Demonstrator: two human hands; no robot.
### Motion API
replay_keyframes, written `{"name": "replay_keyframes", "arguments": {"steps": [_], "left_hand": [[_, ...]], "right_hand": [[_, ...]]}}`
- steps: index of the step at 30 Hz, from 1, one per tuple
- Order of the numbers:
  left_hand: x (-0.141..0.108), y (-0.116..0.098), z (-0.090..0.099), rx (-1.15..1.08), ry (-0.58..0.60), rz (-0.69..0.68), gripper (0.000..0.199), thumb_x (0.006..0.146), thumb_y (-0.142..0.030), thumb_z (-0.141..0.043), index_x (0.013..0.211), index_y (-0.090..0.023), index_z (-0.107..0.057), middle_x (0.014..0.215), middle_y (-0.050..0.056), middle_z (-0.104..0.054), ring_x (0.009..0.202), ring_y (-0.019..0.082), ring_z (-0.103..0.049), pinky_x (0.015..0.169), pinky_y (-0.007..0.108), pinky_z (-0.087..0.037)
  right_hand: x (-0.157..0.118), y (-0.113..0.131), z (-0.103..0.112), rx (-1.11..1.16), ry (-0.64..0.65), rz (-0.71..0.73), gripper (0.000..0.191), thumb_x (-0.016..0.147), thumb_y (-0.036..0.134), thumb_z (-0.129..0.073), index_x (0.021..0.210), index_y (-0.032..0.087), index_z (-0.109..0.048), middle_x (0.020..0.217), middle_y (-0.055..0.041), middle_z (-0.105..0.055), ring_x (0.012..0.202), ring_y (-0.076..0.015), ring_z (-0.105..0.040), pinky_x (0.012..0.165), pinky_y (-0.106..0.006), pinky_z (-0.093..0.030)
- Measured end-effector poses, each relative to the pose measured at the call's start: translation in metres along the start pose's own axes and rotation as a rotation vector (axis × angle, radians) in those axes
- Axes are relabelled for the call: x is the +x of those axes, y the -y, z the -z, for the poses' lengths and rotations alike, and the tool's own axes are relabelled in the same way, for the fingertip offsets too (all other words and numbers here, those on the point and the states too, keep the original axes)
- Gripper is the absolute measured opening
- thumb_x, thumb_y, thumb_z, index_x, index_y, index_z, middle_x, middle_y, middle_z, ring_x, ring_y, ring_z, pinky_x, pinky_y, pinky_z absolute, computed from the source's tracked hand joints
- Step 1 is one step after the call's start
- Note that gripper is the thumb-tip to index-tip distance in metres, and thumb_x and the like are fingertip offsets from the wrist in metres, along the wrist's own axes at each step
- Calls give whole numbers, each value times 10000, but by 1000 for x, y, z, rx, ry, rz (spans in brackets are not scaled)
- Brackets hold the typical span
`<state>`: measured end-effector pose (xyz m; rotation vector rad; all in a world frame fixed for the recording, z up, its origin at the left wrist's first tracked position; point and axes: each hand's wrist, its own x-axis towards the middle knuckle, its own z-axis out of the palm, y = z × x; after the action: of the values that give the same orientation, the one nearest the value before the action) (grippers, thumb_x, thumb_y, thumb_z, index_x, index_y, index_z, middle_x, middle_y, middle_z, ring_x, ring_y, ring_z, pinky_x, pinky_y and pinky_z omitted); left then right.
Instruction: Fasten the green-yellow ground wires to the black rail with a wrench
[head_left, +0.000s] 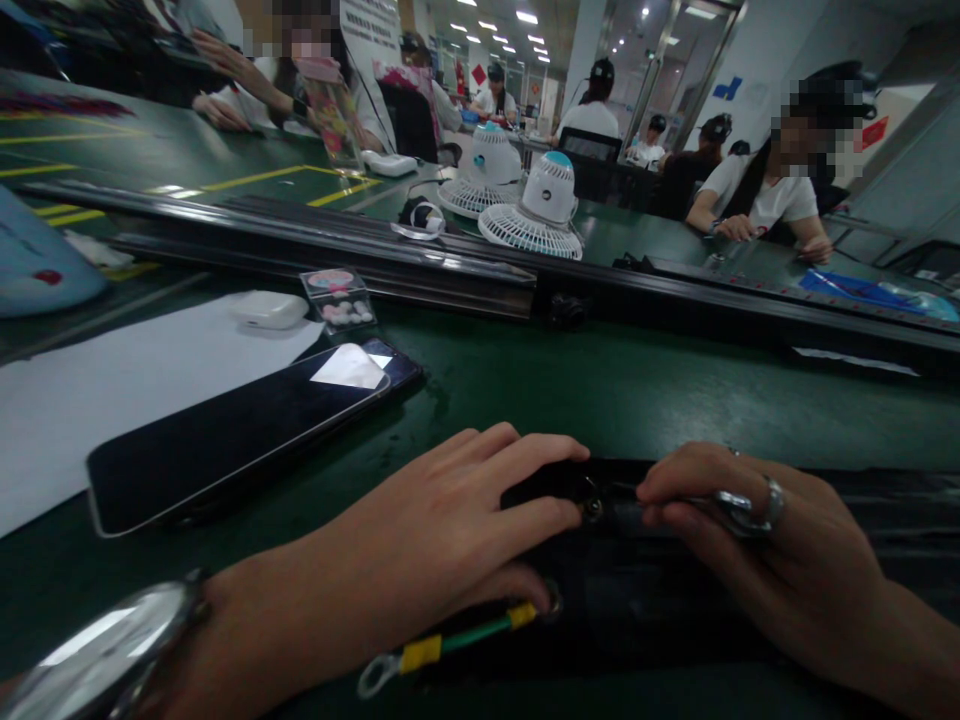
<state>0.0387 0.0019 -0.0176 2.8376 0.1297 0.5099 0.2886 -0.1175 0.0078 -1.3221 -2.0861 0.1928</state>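
Nearest the lens, a wristwatch (97, 645) sits on the left arm. Both hands work a black rail (660, 590) along the bench's near edge. Left hand (442, 530) lies flat, fingers spread, pressing the rail; a green-yellow ground wire (450, 640) with ring lug pokes out beneath it. Right hand (757, 545), wearing a ring, pinches something small by a screw (592, 508). That rail looks stiff and heavy, best gripped along its edges; the wire seems light and pliable. A smartphone (232, 430) rests farther left.
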Motion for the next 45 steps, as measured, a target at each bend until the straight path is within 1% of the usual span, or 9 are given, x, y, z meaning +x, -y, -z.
{"name": "replay_keyframes", "arguments": {"steps": [4,10,18,23,25,32,38,43,45], "left_hand": [[1,0,0,22,-11,5,319,951,-255,-723,1253,-239,-625,1490,80,-498,1149,281,-558,958,409,-504],[-1,4,0,4,11,-27,460,930,-435,-739,1318,-234,-596,1530,119,-448,1185,311,-542,990,451,-504],[0,1,-1,52,-19,-1,329,954,-250,-723,1267,-243,-620,1491,92,-495,1147,280,-563,958,421,-514],[-1,3,0,16,4,-26,461,939,-395,-738,1343,-242,-578,1520,108,-463,1170,307,-545,979,453,-504],[-1,4,0,12,6,-20,483,933,-409,-740,1354,-245,-568,1521,108,-462,1174,314,-543,980,458,-500],[0,0,-1,24,-24,0,420,976,-240,-689,1369,-254,-541,1475,92,-507,1146,295,-547,940,429,-490],[1,2,0,-2,15,-13,500,943,-388,-736,1387,-260,-543,1501,92,-475,1157,306,-533,965,446,-480],[0,2,-2,22,-21,-5,463,962,-228,-704,1391,-267,-536,1492,76,-489,1138,291,-545,948,431,-482],[0,2,-3,29,-29,-8,471,955,-222,-711,1390,-263,-537,1492,79,-491,1138,292,-548,952,433,-483]], "right_hand": [[0,-1,1,-4,16,-2,149,995,114,-556,1073,218,-631,867,24,-708,767,-94,-669,694,-209,-511],[-1,0,1,13,15,-15,154,991,101,-557,1063,216,-633,871,32,-707,773,-83,-670,716,-191,-509],[0,1,0,-16,7,-3,144,991,119,-555,1054,222,-632,848,21,-712,748,-110,-684,682,-224,-528],[0,2,0,-11,-3,-17,154,992,101,-551,1045,217,-637,834,32,-703,737,-87,-673,695,-200,-518],[0,1,0,-5,-3,-13,146,992,107,-559,1051,216,-636,847,32,-704,748,-81,-668,698,-194,-510],[0,0,1,2,4,-18,136,991,111,-562,1046,206,-642,846,35,-696,755,-68,-660,701,-178,-494],[0,0,2,-1,16,-14,145,992,103,-560,1053,208,-640,859,32,-706,764,-71,-661,710,-181,-496],[-1,0,0,-5,9,-3,145,994,102,-560,1058,205,-640,873,39,-711,780,-52,-659,728,-155,-485],[-1,0,0,-7,6,-5,146,992,98,-564,1055,203,-642,872,44,-710,785,-45,-658,735,-146,-479]]}}
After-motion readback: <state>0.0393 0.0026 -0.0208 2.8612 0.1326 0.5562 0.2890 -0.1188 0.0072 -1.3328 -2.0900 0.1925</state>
